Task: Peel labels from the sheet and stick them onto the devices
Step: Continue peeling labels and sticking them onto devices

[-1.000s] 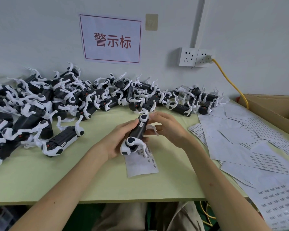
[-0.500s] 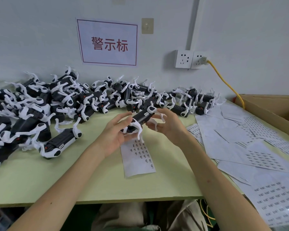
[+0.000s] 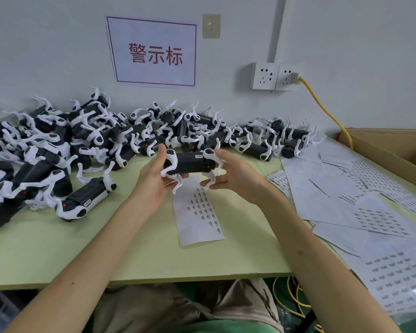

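A black device with white legs [image 3: 190,162] is held level above the green table, lengthwise between both hands. My left hand [image 3: 154,180] grips its left end, fingers curled round the body and legs. My right hand [image 3: 233,175] holds the right end, thumb on top. A small white label shows on the device's upper face. Below it a narrow label sheet [image 3: 197,212] lies flat on the table, part of its labels gone.
A big heap of black-and-white devices [image 3: 87,140] runs along the wall from the left edge to the middle; one device [image 3: 84,200] lies apart at front left. Label sheets [image 3: 360,195] cover the right side. A cardboard box [image 3: 394,145] and a yellow cable [image 3: 322,111] stand at right.
The device went from pointing away from me to lying level and crosswise, and rose a little. Both hands turned with it; the label sheet beneath is now uncovered.
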